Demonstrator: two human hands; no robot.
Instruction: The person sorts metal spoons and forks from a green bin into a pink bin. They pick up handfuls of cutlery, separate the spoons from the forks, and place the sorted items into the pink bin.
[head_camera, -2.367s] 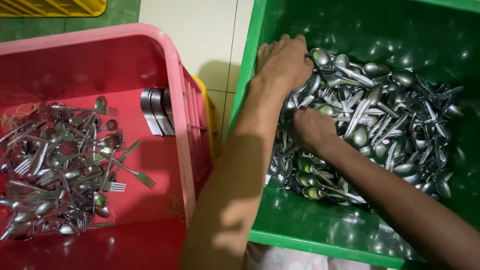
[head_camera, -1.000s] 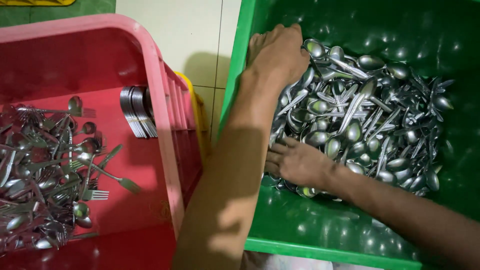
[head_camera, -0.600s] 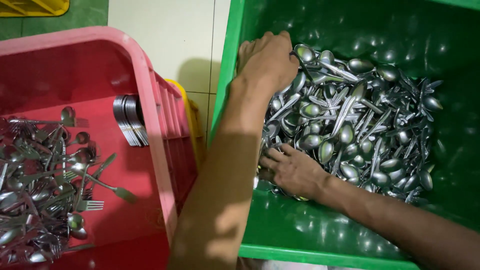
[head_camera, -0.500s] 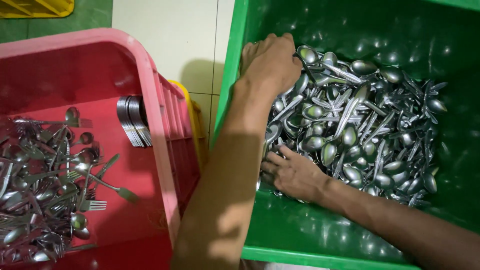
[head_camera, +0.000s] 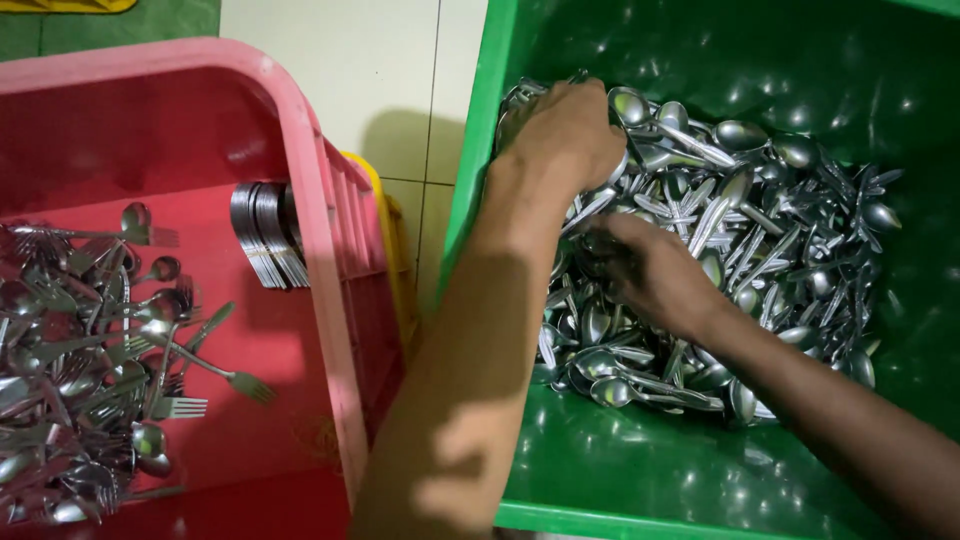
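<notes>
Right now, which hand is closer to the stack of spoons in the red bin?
Left. The left hand rests on the spoon pile by the green bin's near wall, closest to the stack; the right hand lies deeper in the pile.

We record a bright green crate (head_camera: 480, 190), glossy with pale light spots, holding a heap of silver-grey spoons (head_camera: 760, 230). Beside it we log a red crate (head_camera: 320, 260) with a lighter pink rim; its forks (head_camera: 90, 340) and stacked pieces (head_camera: 265, 235) are the same shiny silver. A yellow edge (head_camera: 385, 215) shows between crates. The floor tiles (head_camera: 380, 60) are cream with dark joints; a green patch (head_camera: 130, 25) lies top left.
</notes>
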